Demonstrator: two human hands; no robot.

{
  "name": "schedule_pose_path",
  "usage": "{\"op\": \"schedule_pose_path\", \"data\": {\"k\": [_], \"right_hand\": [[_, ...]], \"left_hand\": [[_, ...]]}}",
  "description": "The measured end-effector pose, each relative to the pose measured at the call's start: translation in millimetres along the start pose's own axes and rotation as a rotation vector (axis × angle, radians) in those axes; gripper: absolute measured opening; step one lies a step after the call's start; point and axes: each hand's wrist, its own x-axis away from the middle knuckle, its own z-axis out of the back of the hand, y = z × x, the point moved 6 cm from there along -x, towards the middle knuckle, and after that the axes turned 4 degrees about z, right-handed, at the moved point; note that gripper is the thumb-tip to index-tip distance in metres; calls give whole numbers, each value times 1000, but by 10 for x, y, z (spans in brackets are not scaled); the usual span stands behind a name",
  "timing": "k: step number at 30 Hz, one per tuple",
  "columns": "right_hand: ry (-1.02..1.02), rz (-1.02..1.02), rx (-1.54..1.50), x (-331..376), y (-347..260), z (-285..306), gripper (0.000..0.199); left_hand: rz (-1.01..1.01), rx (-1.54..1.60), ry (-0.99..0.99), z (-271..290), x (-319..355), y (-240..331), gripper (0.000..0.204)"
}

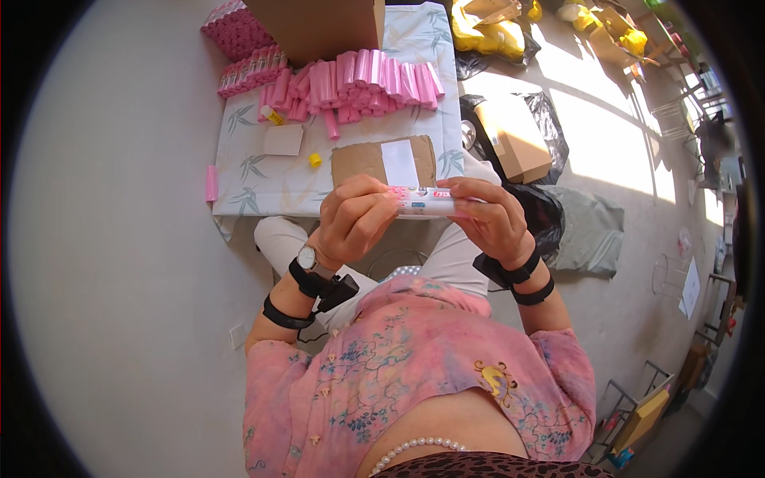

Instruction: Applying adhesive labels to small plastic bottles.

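You are holding a small white and pink tube point(424, 202) level between both hands, just on your side of the brown cardboard piece point(382, 162) lying at the near edge of the low table point(247, 179). Your left hand point(355, 219) is curling its fingers point(381, 209) tightly around the tube's left end, while your right hand point(494, 217) is pinching the right end, fingers closed on it. Beyond the cardboard piece, a heap of pink rolls point(358, 84) is lying across the table, and a yellow cap point(315, 160) is sitting just left of the cardboard.
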Motion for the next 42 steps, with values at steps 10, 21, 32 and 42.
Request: {"op": "schedule_pose_path", "data": {"k": [10,21,32,42], "right_hand": [[-45,-127,19,-64,11,-36,46],[-252,-133,115,-67,39,-201,52],[20,-229,-4,-102,257,-670,36],[95,-454,39,-75,684,-1593,37]], "left_hand": [[43,-32,0,12,43,-61,54],[46,-125,-38,-24,31,-113,43],[308,-89,97,196,352,-563,45],[1404,1258,548,-514,1212,-956,44]]}}
